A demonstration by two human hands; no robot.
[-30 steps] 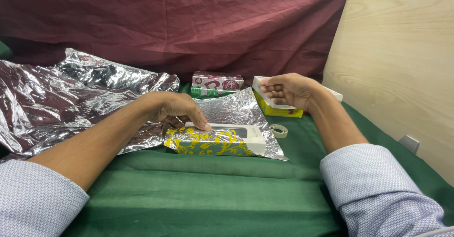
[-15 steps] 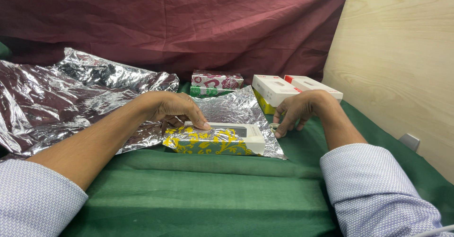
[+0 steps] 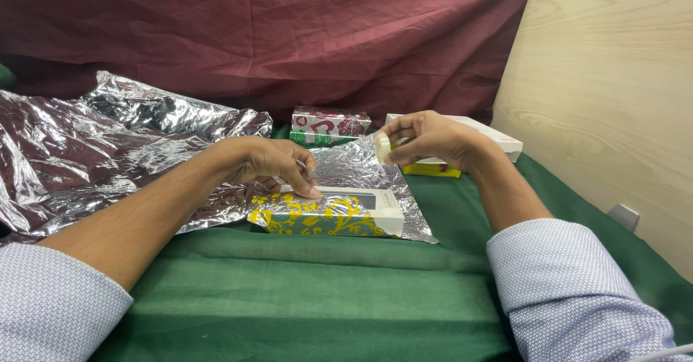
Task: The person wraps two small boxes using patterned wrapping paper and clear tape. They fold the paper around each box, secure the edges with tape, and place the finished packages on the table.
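A flat box with a yellow and green floral pattern and a clear window [image 3: 328, 212] lies on a sheet of silver foil wrap [image 3: 361, 167] on the green cloth. My left hand [image 3: 271, 163] presses its fingertips on the box's top near edge, holding the foil down there. My right hand [image 3: 426, 138] is raised above the box's right end and pinches a small roll of clear tape [image 3: 383, 147] between thumb and fingers.
A large crumpled silver foil sheet [image 3: 94, 145] spreads at the left. Behind stand a wrapped red and white patterned box [image 3: 330, 124] and a white and yellow box [image 3: 462, 145]. A maroon cloth [image 3: 274, 37] hangs at the back, a wooden panel [image 3: 613, 80] on the right.
My right hand left the white box at the back, dipped to the cloth beside the foil, took the tape roll and lifted it. The left hand stayed on the box.
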